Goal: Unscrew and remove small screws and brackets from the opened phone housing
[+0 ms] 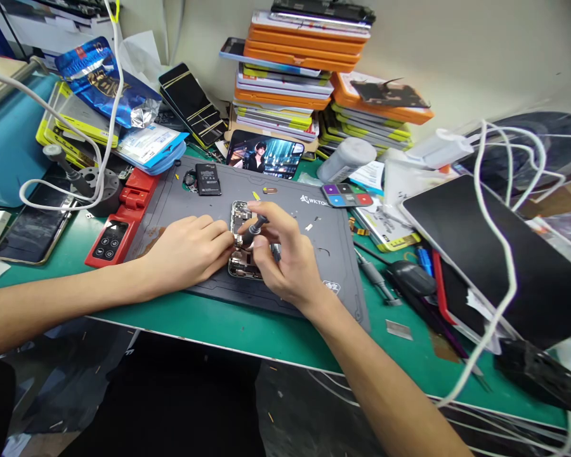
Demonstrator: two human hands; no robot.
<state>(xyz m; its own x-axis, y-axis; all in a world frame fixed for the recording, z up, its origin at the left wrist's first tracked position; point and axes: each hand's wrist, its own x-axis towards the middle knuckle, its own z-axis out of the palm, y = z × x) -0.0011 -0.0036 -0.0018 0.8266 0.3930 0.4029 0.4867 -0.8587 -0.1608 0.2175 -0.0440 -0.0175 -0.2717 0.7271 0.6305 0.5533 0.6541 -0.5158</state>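
An opened phone point(239, 266) lies on the dark grey work mat point(171, 209), its inner parts exposed. My right hand point(290, 257) is closed around a small screwdriver point(253, 231), tilted with its tip down over the middle of the phone. My left hand point(195, 247) rests on the mat with curled fingers, the fingertips gripping the phone's left edge; what lies under them is hidden. Behind the phone are a black battery point(208, 179) and a small yellow piece point(255, 196). A few tiny parts point(309, 226) are scattered to the right of my right hand.
A lit phone point(265, 154) playing video leans at the back before stacked orange cases point(304, 54). To the left is a red device point(117, 231). Another screwdriver point(375, 276), a black panel point(495, 254) and a white cable point(509, 279) lie at the right.
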